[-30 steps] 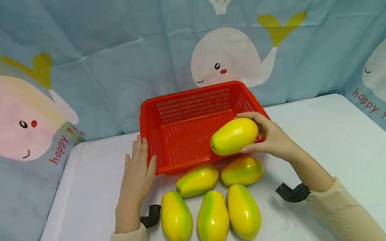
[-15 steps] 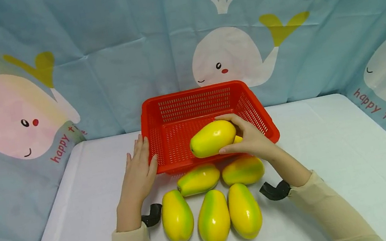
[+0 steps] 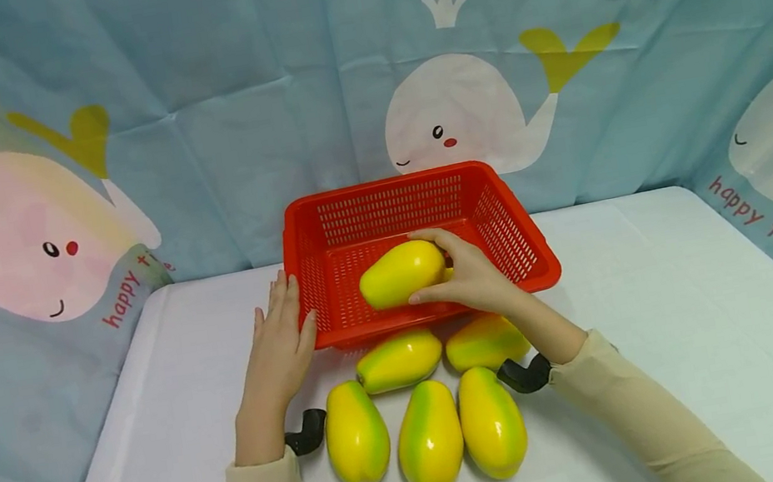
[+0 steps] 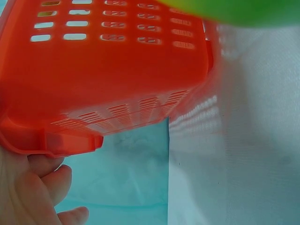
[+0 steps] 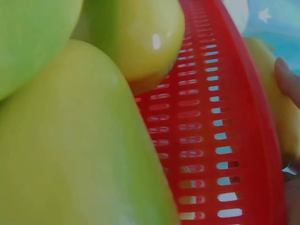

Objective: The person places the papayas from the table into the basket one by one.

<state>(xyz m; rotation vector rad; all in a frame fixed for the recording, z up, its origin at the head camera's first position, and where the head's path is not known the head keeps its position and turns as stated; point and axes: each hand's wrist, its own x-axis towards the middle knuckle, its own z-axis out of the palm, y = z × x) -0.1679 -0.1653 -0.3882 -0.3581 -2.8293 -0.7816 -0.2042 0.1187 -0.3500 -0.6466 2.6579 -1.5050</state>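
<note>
The papaya [image 3: 401, 272] sits inside the red basket [image 3: 507, 234] in the head view, over the basket's near half, with our right hand [image 3: 467, 279] curled round its right end, fingers over the top and thumb along its near side. Whether the fruit rests on the basket floor or hangs just above it we cannot tell from here. Our left hand [image 3: 278, 347] lies at 9 o'clock of the basket, fingers straight and flat against its left wall, gripping nothing. At 6 o'clock of the basket, on the white table [image 3: 674, 330], five more papayas [image 3: 428, 435] lie close together: two on their sides just beside the basket's near wall, three lengthwise in a row nearer to us. A whale-print cloth [image 3: 457, 112] hangs behind the table.

From the left wrist we see the basket's slotted outer wall [image 4: 108, 65] close up, with the fingers [image 4: 44, 180] touching the underside of its rim.

From the right wrist, blurred yellow-green papayas [image 5: 70, 140] fill the left, the basket's slotted near wall [image 5: 211, 126] runs past them, and a fingertip [image 5: 287, 79] rests on the held fruit beyond it.
</note>
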